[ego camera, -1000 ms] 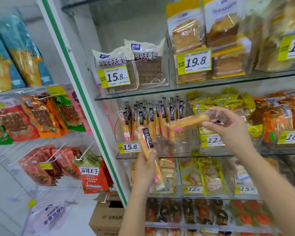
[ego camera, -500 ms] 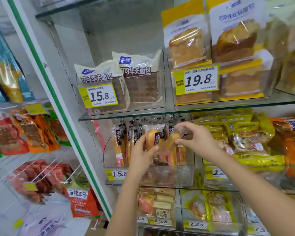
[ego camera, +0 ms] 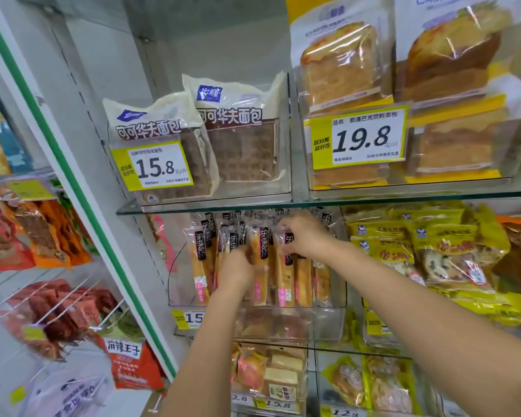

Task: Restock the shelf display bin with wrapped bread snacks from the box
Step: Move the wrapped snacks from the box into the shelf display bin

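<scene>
The clear display bin [ego camera: 333, 300] stands on the middle glass shelf and holds a row of wrapped bread snacks [ego camera: 199, 267] standing upright, each with a black label at the top and a pink band lower down. Both hands reach into the bin. My left hand [ego camera: 236, 270] grips one wrapped bread snack [ego camera: 260, 284] near the middle of the row. My right hand [ego camera: 303, 237] pinches the top of a neighbouring bread snack [ego camera: 283, 285] just under the upper shelf. The box is out of view.
A glass shelf [ego camera: 205, 203] sits close above the bin, carrying cocoa waffle bread bags [ego camera: 241, 139] and toast packs [ego camera: 340, 70]. Yellow snack packs [ego camera: 433, 251] fill the right. A green-edged upright [ego camera: 73, 176] and hanging red packs [ego camera: 57, 311] stand at the left.
Both hands have carried their bread snacks forward into the bin and stood them upright among the row. The view has moved closer to the shelf.
</scene>
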